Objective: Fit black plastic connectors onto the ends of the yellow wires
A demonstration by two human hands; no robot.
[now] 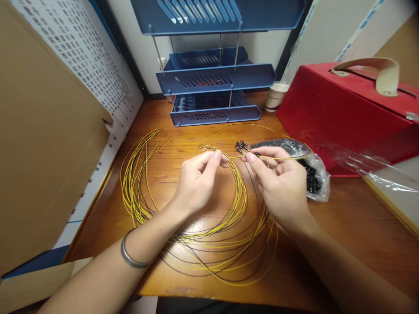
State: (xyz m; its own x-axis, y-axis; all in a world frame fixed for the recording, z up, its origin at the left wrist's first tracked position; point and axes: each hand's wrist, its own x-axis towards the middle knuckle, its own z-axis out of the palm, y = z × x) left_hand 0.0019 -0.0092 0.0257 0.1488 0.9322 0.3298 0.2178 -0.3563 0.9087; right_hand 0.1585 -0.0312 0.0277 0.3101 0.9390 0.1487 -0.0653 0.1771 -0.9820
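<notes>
My left hand [198,179] is closed in a pinch, thumb against forefinger, on a bundle of thin yellow and black wires [241,192] near their bare-looking tips. Facing it, my right hand [282,179] pinches wires close to several small black end pieces [240,147], which stick out past the thumb. One yellow wire runs across the gap between both hands. The wires loop down over the wooden table in loose coils, and their other side [132,187] lies to the left, partly behind my left forearm. My right fingers hide exactly how many wires they hold.
Behind my right hand lies a clear plastic bag [322,174] of small black parts. A red box [327,109] with a beige handle stands at the right, a paper cup [276,96] beside it. A blue tiered tray rack [216,115] stands at the back, cardboard [42,144] at the left.
</notes>
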